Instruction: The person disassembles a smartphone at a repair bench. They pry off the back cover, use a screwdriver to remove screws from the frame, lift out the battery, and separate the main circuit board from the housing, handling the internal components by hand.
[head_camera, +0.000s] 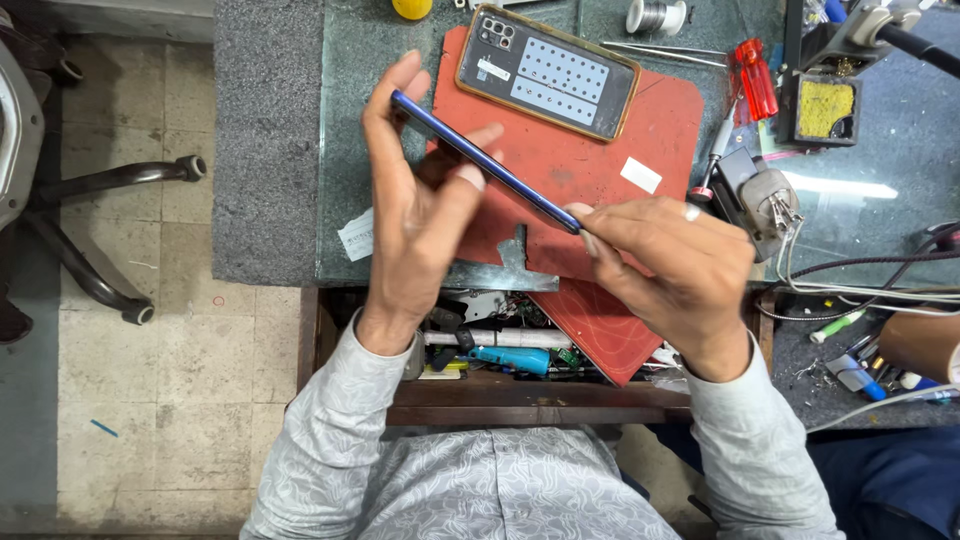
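Left hand (410, 215) cradling edge-on blue phone (487, 162), right hand (665, 265) pinching corner

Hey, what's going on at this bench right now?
A person holds a blue phone edge-up over a red mat. The left hand grips its upper end, and the right hand pinches the lower end. Another phone's back cover lies on the mat, and a drawer of tools is open below.

blue phone (487, 160) edge-on, red mat (600, 160), green-grey marbled bench top (360, 60), yellow sponge (826, 108), red screwdriver (756, 80), pale grey patterned sleeves (330, 420), phone case (548, 72) amber-rimmed with white dot grid
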